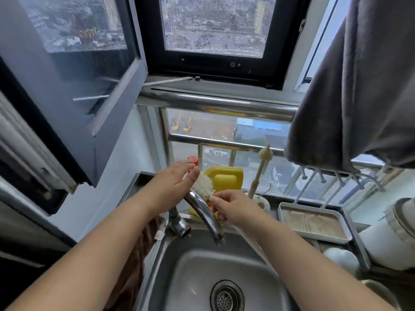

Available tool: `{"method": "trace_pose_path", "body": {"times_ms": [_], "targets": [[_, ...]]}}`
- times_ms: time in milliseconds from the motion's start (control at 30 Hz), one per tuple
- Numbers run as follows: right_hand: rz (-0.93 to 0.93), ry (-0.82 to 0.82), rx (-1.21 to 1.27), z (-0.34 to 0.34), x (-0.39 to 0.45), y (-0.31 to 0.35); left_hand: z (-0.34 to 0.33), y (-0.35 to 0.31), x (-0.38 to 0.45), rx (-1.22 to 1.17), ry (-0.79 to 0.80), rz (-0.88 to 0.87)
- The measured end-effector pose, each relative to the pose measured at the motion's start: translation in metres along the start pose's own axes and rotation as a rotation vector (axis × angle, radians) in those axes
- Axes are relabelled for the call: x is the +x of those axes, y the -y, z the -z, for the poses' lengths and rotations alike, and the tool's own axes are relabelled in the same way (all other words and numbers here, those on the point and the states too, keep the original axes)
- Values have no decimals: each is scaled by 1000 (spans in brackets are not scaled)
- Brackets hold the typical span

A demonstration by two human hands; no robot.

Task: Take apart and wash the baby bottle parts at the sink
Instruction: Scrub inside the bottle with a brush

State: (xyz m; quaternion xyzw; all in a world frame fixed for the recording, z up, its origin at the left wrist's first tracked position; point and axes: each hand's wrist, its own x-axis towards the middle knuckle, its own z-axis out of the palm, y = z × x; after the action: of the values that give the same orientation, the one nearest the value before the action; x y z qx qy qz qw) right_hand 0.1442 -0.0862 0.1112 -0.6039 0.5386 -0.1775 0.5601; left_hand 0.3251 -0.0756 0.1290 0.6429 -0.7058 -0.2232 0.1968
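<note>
My right hand (233,207) grips a white bottle brush (204,185) just below its bristles. The brush's long pale handle runs down under my right forearm. The bristle head points up-left, above the faucet (204,212). My left hand (177,182) reaches out with fairly straight fingers. Its thumb lies against the bristles and its fingertips are by the orange cap (193,160) of a yellow detergent jug (226,178). The steel sink (179,277) below shows only its drain (226,297). No water runs and no bottle part is in view.
A second brush (265,153) stands upright in a white holder behind the faucet. A white tray (314,223) and a white rounded item (341,257) sit right of the sink. A grey towel (359,86) hangs at the upper right, and a brown cloth (139,254) is draped left of the basin.
</note>
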Motion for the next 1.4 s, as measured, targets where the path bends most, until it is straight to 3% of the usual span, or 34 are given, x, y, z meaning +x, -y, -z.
{"method": "trace_pose_path", "body": {"times_ms": [233, 1200, 1400], "targets": [[7, 2, 72, -1, 9, -2, 3, 14, 14, -158, 38, 37], [15, 55, 170, -2, 8, -5, 12, -4, 22, 121, -8, 207], [42, 63, 155, 1, 4, -8, 8, 0, 20, 219, -31, 142]]}}
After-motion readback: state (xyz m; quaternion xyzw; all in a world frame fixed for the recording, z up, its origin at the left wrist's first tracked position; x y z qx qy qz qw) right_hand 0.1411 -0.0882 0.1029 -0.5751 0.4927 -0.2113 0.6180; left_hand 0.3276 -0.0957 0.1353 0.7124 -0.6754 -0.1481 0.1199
